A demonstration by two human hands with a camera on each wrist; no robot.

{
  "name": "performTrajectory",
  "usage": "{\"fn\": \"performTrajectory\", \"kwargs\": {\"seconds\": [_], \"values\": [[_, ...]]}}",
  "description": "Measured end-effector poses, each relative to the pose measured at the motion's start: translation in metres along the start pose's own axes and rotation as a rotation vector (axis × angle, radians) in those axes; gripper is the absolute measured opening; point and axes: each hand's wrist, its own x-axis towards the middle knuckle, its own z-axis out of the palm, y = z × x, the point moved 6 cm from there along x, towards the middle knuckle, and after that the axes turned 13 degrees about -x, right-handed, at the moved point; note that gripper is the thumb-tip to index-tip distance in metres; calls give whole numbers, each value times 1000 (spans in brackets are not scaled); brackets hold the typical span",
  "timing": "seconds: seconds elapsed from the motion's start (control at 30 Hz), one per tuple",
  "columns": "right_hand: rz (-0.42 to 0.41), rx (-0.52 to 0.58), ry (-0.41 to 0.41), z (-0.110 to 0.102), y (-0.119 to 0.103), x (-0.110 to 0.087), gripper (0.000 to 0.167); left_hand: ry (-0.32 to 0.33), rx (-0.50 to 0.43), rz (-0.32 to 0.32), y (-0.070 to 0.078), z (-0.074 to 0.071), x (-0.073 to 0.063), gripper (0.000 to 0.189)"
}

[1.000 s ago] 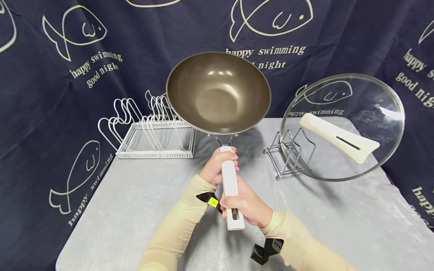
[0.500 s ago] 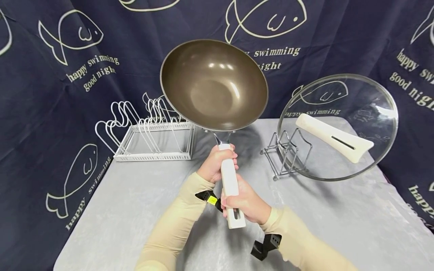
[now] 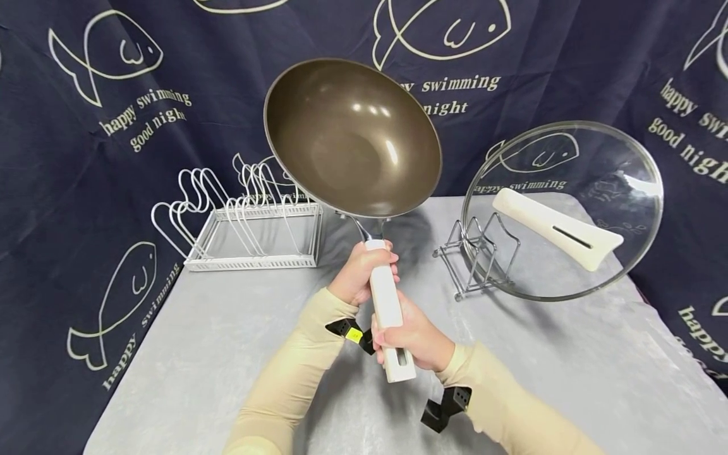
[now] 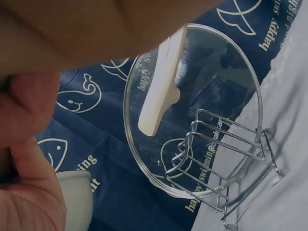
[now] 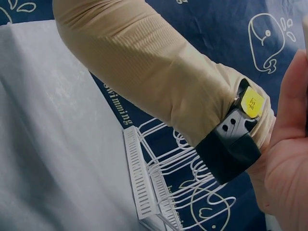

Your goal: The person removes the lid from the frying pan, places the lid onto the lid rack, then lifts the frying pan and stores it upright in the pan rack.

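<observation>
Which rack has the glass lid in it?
The chrome rack, on the right: the lid stands tilted in its wires. The white rack, on the left with a perforated rim, has no lid in it.

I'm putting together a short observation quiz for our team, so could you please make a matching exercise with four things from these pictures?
1. pan
2. glass lid
3. left hand
4. right hand

A. grips the white handle nearer its free end
B. raised above the table, brown inside showing
C. grips the white handle nearer the bowl
D. stands tilted in the silver rack

Pairs: 1-B, 2-D, 3-C, 4-A
</observation>
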Motion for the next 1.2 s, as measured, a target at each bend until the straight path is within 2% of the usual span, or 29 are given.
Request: {"fn": "performTrajectory", "kwargs": {"seconds": [0.27,0.37,0.5,0.6,0.7,0.8,0.87,0.97,1.2], "values": [[-69,46,-78,2,5,-1,58,-40,-66,7,1,1,-6,14],[-70,44,-109,2,8,-1,56,3,-25,43,5,1,-9,15],[-8,21,-112,3,11,-1,54,85,47,83,9,-3,-12,16],[89,-63,-38,6,9,-1,54,110,55,84,10,-8,-14,17],[183,-263,118,10,1,-4,57,113,45,88,12,-9,-14,17],[207,-471,256,14,-10,-9,64,124,46,90,14,-10,-15,17],[195,-549,293,17,-13,-12,68,140,55,78,13,-10,-16,17],[183,-562,283,19,-11,-13,71,150,83,61,12,-9,-17,16],[175,-389,238,18,-7,-13,69,154,111,100,18,-4,-16,17]]}}
